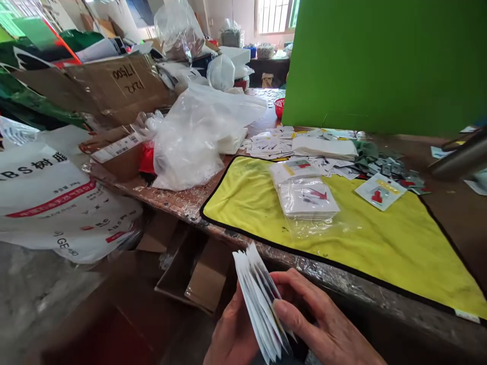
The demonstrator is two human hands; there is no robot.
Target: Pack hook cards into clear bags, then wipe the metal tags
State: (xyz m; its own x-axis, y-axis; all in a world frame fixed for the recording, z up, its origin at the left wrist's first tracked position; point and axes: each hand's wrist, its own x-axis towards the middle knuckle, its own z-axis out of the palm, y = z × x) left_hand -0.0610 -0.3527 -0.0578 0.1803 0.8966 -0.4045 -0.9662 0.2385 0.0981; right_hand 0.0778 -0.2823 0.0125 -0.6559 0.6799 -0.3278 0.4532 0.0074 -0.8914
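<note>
A stack of white cards (255, 299) stands on edge between my two hands, in front of the table's near edge. My left hand (233, 329) cups the stack from the left side, its fingers mostly hidden behind the cards. On the other side, my right hand (312, 314) presses its thumb and fingers against the cards. Beyond them, on a yellow cloth (243, 197), lies a clear plastic bag with a pile of printed cards (308, 197) in it. A single packaged card with a red piece (380, 191) rests to the right on the cloth.
Loose printed cards (270, 144) and small grey pieces (384, 167) lie behind the cloth, before a large green panel (380, 66). Clear plastic bags (190, 137) and a cardboard box (110, 86) crowd the left. A white printed sack (57, 197) stands beside the table, with open cartons (209, 274) below.
</note>
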